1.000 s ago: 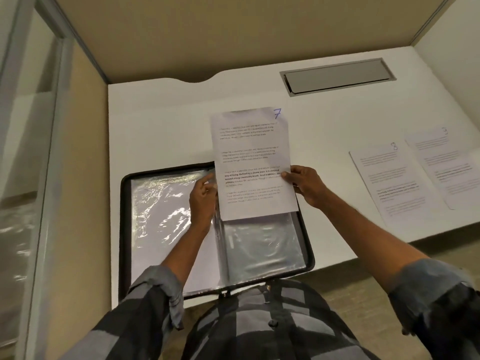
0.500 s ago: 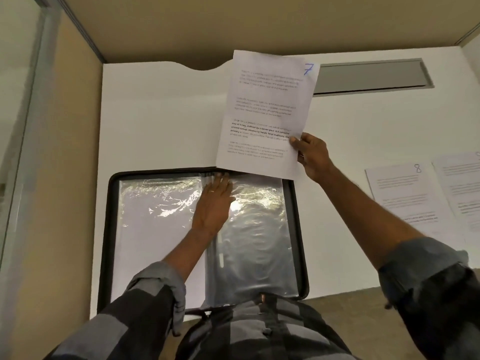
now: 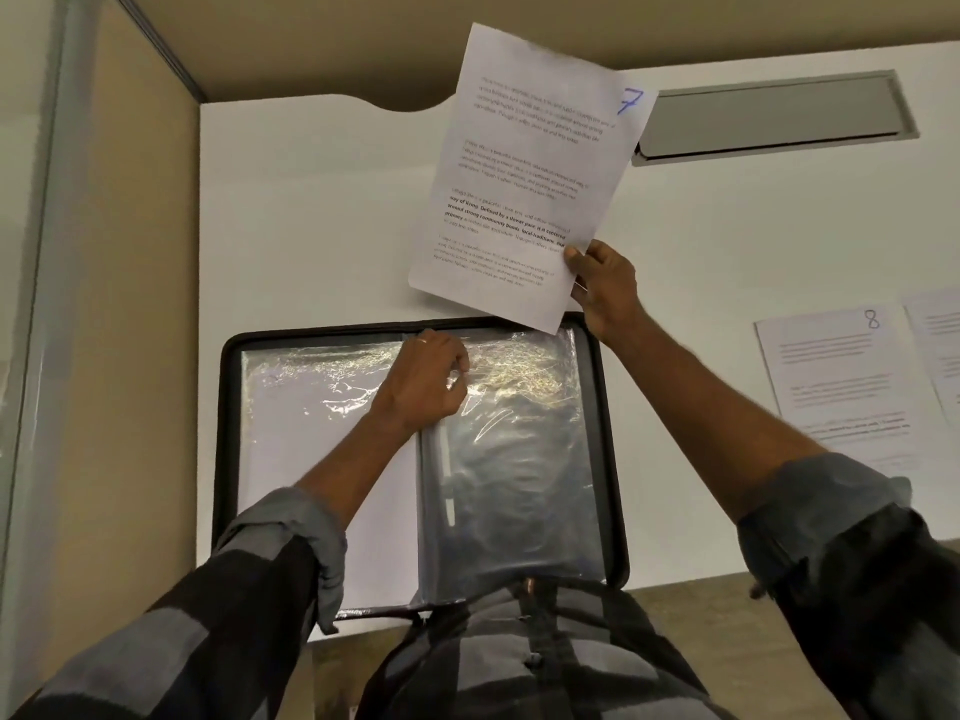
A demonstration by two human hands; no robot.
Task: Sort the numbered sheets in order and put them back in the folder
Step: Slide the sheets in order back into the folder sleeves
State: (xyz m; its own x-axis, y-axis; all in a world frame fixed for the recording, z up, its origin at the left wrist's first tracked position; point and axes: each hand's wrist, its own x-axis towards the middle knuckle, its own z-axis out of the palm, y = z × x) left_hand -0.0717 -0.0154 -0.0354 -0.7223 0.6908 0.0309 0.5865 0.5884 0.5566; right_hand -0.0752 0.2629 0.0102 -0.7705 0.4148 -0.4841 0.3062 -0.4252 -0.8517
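While the right grip (image 3: 605, 291) pinches sheet 7 (image 3: 524, 179) by just one low corner, the page is up in the air over the desk (image 3: 311, 226), tilted, above the far edge of the open folder (image 3: 228, 459); the left grip (image 3: 426, 379) is curled on the top of the right-hand plastic sleeve (image 3: 519, 459), next to the spine, and seems to pinch it. A lot could go wrong here; the page is floppy, so its free corner may droop, hit the sleeve's lip and bend — or crease; the sleeve is thin and shiny, so its mouth may slip shut if the left fingers let go; the page may slide on top of the sleeve, not inside it. Sheet 8 (image 3: 841, 387) lies on the desk to the right, with one more sheet (image 3: 940, 345) beside it — a swinging arm could knock them out of order.
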